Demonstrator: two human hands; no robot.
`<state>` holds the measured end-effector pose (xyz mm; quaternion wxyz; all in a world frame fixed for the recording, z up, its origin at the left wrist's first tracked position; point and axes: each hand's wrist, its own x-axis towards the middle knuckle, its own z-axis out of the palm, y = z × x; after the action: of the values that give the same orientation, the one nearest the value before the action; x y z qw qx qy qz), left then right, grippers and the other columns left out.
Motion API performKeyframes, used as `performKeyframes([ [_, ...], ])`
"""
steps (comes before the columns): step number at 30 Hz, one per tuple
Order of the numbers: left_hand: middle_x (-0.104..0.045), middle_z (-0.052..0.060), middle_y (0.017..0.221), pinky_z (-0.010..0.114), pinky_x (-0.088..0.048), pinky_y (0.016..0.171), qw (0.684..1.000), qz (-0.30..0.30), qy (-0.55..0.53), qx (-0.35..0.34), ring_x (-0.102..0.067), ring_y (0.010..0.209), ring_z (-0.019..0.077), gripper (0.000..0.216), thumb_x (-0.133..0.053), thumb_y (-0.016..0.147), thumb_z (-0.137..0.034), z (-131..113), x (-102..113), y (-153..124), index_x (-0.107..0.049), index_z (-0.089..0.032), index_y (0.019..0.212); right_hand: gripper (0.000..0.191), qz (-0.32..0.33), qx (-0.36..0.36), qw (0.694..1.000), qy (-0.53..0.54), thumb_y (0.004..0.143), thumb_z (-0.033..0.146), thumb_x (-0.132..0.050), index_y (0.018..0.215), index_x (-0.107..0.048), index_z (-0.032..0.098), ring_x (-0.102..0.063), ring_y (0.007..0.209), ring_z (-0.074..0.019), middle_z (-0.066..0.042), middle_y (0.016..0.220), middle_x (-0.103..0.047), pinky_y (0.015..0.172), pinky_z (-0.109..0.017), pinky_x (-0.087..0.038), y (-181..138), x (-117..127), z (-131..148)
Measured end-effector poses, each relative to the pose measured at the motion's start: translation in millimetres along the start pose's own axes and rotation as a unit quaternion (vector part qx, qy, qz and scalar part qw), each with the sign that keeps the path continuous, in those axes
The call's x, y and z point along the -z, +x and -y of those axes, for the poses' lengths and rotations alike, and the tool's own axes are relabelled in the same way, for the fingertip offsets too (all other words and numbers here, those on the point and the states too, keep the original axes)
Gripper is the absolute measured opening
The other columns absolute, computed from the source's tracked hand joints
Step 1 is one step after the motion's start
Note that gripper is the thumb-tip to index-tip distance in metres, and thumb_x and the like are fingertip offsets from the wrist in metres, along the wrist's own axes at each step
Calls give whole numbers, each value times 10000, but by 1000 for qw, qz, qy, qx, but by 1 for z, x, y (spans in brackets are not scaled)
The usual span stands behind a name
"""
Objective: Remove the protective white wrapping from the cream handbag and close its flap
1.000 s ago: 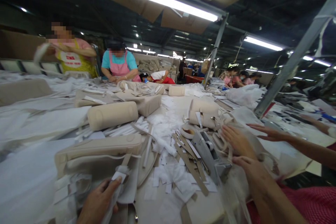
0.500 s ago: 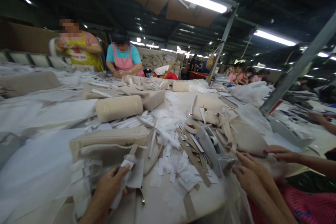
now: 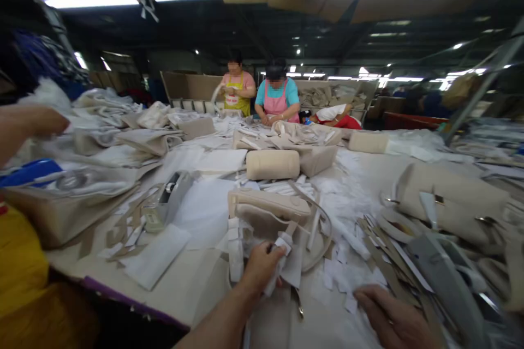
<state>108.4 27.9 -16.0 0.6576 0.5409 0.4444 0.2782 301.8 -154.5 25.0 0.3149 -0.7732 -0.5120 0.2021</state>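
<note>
A beige handbag [image 3: 268,202] stands in front of me with its mouth towards me and pale lining showing. My left hand [image 3: 262,267] grips its strap [image 3: 282,245], which is wrapped in white padding, with the thumb on top. A metal clasp [image 3: 301,312] hangs below that hand. To the right, my right hand [image 3: 388,313] is over the table beside small white paper slips [image 3: 339,278]. Its fingers are drawn together; whether something thin is between them is hidden. Close by on its right is a grey tape dispenser [image 3: 442,278].
Brown strips [image 3: 387,267] lie beside the dispenser. Another tape dispenser [image 3: 170,202] stands on the left. More beige bags [image 3: 272,164] and white wrapping cover the table. A co-worker's arm [image 3: 28,125] reaches in at left; two people [image 3: 280,101] stand across the table.
My view has swung left, bringing the left tape dispenser and a co-worker's arm into sight. My right hand has come away from the right dispenser towards the bag. My left hand keeps its grip.
</note>
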Motion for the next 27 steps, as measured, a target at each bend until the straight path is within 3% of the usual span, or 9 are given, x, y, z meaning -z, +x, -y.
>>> performKeyframes([
  [3,-528,-18,530,197,-316,285,1000,1,-6,-9,-435,306,87,272,-546,732,-386,1,-1,-1,-586,-122,779,319,67,68,994,59,838,470,-400,668,-537,238,-487,516,-132,24,533,-516,545,-234,-386,37,-44,53],
  [5,-525,-15,517,196,-316,284,1000,5,-5,-15,-439,311,93,278,-548,732,-391,1,-1,-2,-582,-119,774,312,88,75,988,103,846,437,-412,645,-512,221,-435,477,-109,50,491,-448,504,-221,-351,56,-63,66],
  [10,-547,-6,543,192,-340,300,1000,5,-1,-19,-467,354,104,297,-555,726,-395,1,-1,-2,-590,-116,821,319,91,37,976,194,826,437,-449,613,-496,203,-397,415,-87,71,447,-407,440,-209,-320,82,-88,59],
  [14,-565,-2,585,188,-357,308,1000,7,2,-29,-492,399,111,321,-568,721,-409,1,-1,-3,-596,-113,842,315,82,11,980,182,805,426,-462,588,-491,199,-410,378,-89,67,411,-420,413,-211,-319,91,-101,58],
  [20,-557,-12,579,183,-368,301,999,28,-4,-33,-473,383,98,270,-543,753,-360,0,2,-8,-592,-119,863,296,82,-21,979,188,766,424,-490,579,-505,195,-410,346,-88,64,416,-425,364,-207,-302,92,-108,61],
  [27,-555,-5,594,192,-385,306,998,35,-18,-46,-471,393,98,273,-531,764,-357,3,2,-7,-594,-113,870,307,95,-36,974,201,787,433,-396,579,-434,210,-416,346,-94,66,432,-423,368,-218,-335,89,-111,56],
])
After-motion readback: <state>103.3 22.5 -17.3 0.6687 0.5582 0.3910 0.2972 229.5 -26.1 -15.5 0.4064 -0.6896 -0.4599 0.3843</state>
